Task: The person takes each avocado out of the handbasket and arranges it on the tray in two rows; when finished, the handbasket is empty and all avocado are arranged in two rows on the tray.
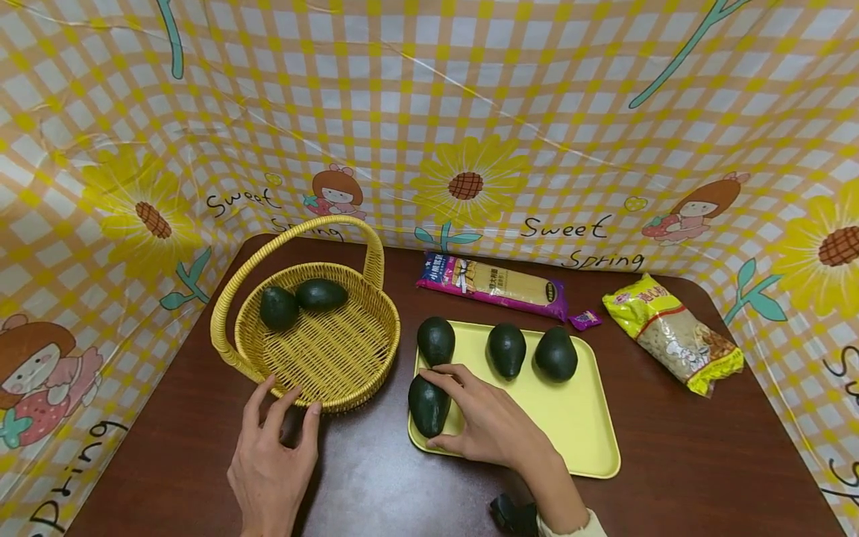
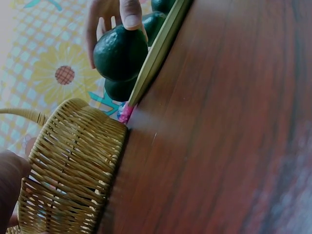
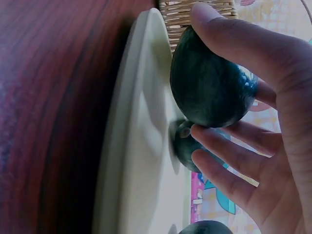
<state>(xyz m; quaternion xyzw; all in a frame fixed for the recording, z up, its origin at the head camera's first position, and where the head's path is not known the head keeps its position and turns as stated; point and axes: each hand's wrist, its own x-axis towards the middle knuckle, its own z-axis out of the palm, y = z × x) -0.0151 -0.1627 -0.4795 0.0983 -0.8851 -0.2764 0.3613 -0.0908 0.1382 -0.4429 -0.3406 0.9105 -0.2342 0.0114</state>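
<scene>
My right hand [image 1: 493,421] pinches a dark green avocado [image 1: 428,406] between thumb and fingers at the near left corner of the yellow tray [image 1: 560,425]. In the right wrist view this avocado [image 3: 209,80] appears raised a little from the tray. Another avocado [image 1: 436,341] sits just behind it, and two more, a middle avocado [image 1: 506,349] and a right avocado [image 1: 556,355], stand along the tray's back. My left hand [image 1: 271,462] has its fingertips at the near rim of the yellow wicker basket [image 1: 356,335]. Inside lie two avocados [image 1: 322,294] toward its back left.
Behind the tray lies a purple packet of noodles [image 1: 496,287], with a small purple sachet [image 1: 585,320] by its right end. A yellow, partly clear food bag [image 1: 674,334] rests at the right. The basket's tall handle [image 1: 231,298] arches over its left side. A checked cloth surrounds the table.
</scene>
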